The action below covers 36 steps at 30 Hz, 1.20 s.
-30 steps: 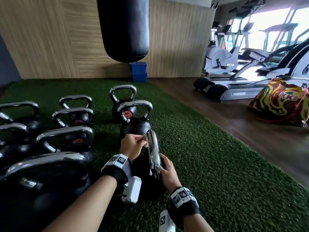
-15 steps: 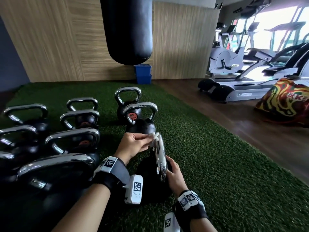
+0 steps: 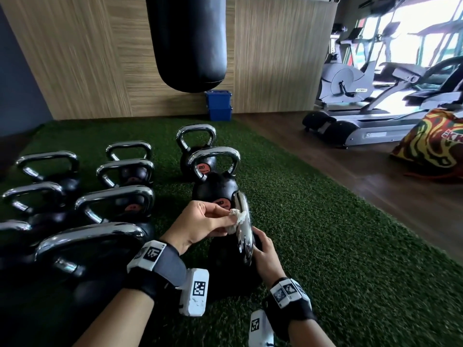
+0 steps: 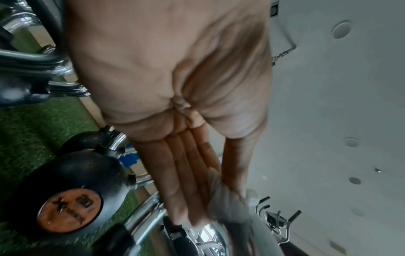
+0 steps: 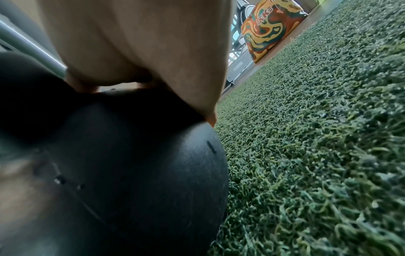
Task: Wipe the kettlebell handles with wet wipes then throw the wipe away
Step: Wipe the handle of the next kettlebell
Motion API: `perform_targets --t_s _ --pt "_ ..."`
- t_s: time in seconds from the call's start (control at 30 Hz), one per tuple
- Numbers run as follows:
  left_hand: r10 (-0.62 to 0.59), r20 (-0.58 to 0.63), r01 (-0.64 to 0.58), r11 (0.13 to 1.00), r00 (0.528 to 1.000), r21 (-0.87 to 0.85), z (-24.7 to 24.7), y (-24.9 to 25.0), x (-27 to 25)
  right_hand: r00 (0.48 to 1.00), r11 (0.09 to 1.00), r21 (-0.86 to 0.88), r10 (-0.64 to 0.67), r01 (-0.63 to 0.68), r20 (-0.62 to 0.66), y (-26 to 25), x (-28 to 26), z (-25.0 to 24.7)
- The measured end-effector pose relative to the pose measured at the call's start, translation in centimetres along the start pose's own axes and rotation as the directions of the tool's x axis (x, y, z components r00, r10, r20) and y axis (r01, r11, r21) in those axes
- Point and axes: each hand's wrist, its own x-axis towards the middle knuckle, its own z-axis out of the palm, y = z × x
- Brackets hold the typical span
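On our far left stand the other kettlebells (image 3: pixel 112 196), packed close on the green turf (image 3: pixel 313 234), their chrome handles near one another; we judge that a careless elbow or a kettlebell tipped that way could knock into them. Next comes our left hand (image 3: pixel 198 226), its fingers and thumb pinched round the wet wipe (image 3: pixel 235 220), which is bunched small and pressed against the upper part of the chrome handle (image 3: pixel 244 226) of the kettlebell nearest us. The left wrist view shows the fingers (image 4: pixel 186 181) lying long and close together with the wipe (image 4: pixel 228 195) tucked against the thumb side, though it is blurred there. Because the wipe is crumpled into so small a wad, we think it could slip out of the pinch and drop onto the turf, picking up grit, or it could skim only one face of the handle and leave the far side and the corners unwiped. To the right, our right hand (image 3: pixel 265 259) rests on the black body of the kettlebell (image 5: pixel 131 164), steadying it; the fingers curve over the ball, but we cannot tell how firmly they hold it. The handle stands edge-on to us, so the bell looks turned on soft, uneven turf; if that hand eases off while the left pushes, we reckon the bell could rock or roll toward the wooden floor (image 3: pixel 375 196). The blue bin (image 3: pixel 219 106) stands well apart, by the wall.
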Motion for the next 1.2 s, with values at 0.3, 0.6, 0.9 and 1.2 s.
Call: perform_targets --t_s 0.3,0.6,0.9,1.2 --pt "0.141 -0.004 -0.141 0.988 0.99 0.063 0.5 -4.2 -3.3 1.0 0.999 -0.022 -0.027 0.027 -0.005 0.6 0.3 0.1" --pt "0.196 -0.021 -0.176 0.921 0.98 0.346 1.1 -7.5 -3.9 0.999 0.998 -0.044 -0.034 0.033 -0.021 0.4 0.1 0.2" --pt "0.339 -0.05 -0.323 0.925 0.939 0.201 -1.0 -4.6 -4.2 0.978 0.989 -0.119 -0.111 0.091 -0.176 -7.0 -2.6 -3.8" --pt "0.433 -0.002 -0.433 0.901 0.901 0.015 -1.0 -0.3 -4.1 0.832 0.867 -0.08 -0.442 0.492 0.334 -15.3 -4.5 -5.1"
